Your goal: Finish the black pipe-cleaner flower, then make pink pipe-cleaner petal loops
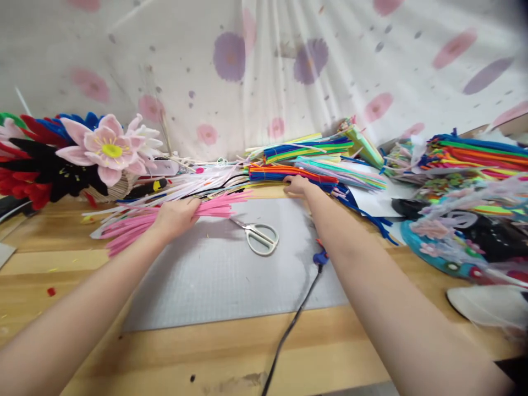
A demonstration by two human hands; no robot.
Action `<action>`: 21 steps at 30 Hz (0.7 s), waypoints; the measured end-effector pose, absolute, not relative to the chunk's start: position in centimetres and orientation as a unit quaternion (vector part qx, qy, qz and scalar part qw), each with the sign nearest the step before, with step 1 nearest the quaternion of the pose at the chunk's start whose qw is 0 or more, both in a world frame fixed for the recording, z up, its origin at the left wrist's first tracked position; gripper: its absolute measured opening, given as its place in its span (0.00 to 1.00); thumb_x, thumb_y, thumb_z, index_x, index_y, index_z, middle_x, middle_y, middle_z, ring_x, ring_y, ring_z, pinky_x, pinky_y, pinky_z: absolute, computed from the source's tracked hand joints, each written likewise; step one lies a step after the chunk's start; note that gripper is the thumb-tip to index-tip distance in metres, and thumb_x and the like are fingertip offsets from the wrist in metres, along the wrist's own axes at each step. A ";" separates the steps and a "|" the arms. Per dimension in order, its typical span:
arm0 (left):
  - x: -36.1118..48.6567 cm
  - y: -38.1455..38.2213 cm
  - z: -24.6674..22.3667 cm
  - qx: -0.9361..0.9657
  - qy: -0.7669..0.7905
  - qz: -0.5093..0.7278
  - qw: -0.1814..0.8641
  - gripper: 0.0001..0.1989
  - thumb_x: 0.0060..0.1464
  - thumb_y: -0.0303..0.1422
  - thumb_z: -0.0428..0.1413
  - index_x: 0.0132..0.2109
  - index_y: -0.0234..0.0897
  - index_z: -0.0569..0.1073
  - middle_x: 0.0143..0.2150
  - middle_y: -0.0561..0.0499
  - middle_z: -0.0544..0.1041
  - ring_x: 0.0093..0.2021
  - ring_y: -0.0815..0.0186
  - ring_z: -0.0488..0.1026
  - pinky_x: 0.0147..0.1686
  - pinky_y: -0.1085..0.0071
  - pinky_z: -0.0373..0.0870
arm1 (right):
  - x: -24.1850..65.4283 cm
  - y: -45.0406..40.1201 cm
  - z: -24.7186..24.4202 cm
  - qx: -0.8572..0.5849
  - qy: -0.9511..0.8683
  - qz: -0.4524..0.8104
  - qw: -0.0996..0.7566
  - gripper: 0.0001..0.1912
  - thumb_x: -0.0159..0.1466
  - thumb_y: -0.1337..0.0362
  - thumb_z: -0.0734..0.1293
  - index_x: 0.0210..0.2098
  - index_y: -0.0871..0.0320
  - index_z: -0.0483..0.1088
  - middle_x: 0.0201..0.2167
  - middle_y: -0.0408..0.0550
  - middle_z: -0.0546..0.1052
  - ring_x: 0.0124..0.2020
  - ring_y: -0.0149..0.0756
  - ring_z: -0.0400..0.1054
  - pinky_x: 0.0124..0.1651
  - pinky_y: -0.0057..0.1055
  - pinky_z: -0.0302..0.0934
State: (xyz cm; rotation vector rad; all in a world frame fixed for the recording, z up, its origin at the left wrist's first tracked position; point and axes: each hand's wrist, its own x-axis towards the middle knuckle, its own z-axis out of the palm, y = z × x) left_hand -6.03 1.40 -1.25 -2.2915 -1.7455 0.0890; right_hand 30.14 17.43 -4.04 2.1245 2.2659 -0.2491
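Observation:
My left hand (175, 219) is closed around a bundle of pink pipe cleaners (134, 224), whose ends stick out on both sides of the fist over the mat's far left corner. My right hand (297, 185) reaches to the back of the table and rests at the near side of a bundle of orange and blue pipe cleaners (270, 173). Its fingers are partly hidden, so whether they grip the bundle is unclear. Between my arms, scissors with pale handles (262, 239) lie on the grey cutting mat (231, 280).
A blue tool (320, 257) with a black cord lies by my right forearm. Fuzzy flowers (109, 148) stand at the left. More pipe cleaner bundles (309, 147) line the back, and piled craft pieces (449, 236) crowd the right. A patterned curtain (264, 71) hangs behind.

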 end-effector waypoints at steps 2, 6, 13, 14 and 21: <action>-5.7 2.3 -1.4 -0.790 -0.599 0.037 0.126 0.15 0.55 0.34 0.44 0.47 0.39 0.70 0.46 0.44 0.75 0.43 0.58 0.73 0.34 0.67 0.62 | 31.0 19.1 -3.8 0.675 0.734 -0.071 0.029 0.26 0.55 0.60 0.66 0.53 0.54 0.67 0.51 0.55 0.70 0.49 0.45 0.66 0.53 0.41 0.59; -5.1 3.6 -1.8 -0.797 -0.593 0.043 0.105 0.17 0.54 0.33 0.45 0.50 0.38 0.68 0.47 0.43 0.75 0.46 0.57 0.72 0.36 0.67 0.63 | 32.3 22.0 -3.2 0.658 0.744 -0.108 0.047 0.22 0.53 0.64 0.66 0.48 0.54 0.71 0.44 0.51 0.76 0.40 0.41 0.70 0.43 0.32 0.64; -2.8 3.7 -1.8 -0.805 -0.588 0.054 0.053 0.15 0.52 0.33 0.48 0.48 0.39 0.69 0.49 0.45 0.74 0.49 0.58 0.71 0.41 0.67 0.65 | 33.1 22.1 -1.4 0.635 0.743 -0.201 0.065 0.13 0.57 0.62 0.65 0.41 0.54 0.75 0.42 0.47 0.77 0.40 0.38 0.71 0.44 0.32 0.64; -2.5 3.8 -1.7 -0.801 -0.594 0.054 0.048 0.15 0.52 0.33 0.48 0.47 0.39 0.69 0.48 0.44 0.74 0.49 0.57 0.71 0.41 0.66 0.65 | 33.0 21.5 -1.1 0.635 0.735 -0.227 0.074 0.13 0.57 0.61 0.65 0.41 0.53 0.75 0.42 0.46 0.77 0.40 0.37 0.71 0.42 0.32 0.65; -2.0 4.4 -1.0 -0.775 -0.626 0.069 0.049 0.16 0.53 0.33 0.46 0.47 0.37 0.69 0.46 0.41 0.76 0.46 0.53 0.73 0.39 0.63 0.67 | 32.0 15.6 0.4 0.603 0.732 -0.298 0.110 0.13 0.56 0.62 0.65 0.41 0.54 0.73 0.39 0.47 0.77 0.36 0.35 0.71 0.35 0.29 0.64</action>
